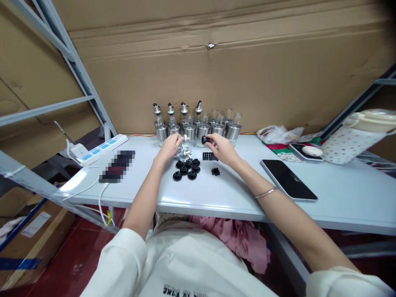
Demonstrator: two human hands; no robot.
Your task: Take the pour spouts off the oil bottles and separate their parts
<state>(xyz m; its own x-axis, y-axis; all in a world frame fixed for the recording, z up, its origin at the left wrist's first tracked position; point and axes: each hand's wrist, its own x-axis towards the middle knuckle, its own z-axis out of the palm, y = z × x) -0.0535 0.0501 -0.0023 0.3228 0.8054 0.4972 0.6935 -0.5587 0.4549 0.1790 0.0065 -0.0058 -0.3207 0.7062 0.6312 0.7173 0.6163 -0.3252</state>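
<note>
Over the pile of small silver-and-clear parts [185,152], my left hand [170,146] pinches a small pale spout piece [185,137]. Between the fingertips of my right hand [221,146] is a black ribbed stopper [204,140], held in front of the bottles. Several more black stoppers [184,170] lie on the table below the pile. A row of small black caps [209,156] sits under my right hand, with a cluster of tiny black pieces [215,171] nearer to me. Behind stand glass bottles with metal sleeves [189,131]; several at the back carry pourer spouts [184,108].
A power strip [105,146] and a pixelated dark object [117,167] are on the left. On the right lie a black-screened tablet [287,179], a phone with a round white item [312,151], a plastic bag [280,134] and a spotted jug [349,140]. Cardboard [216,78] backs the table.
</note>
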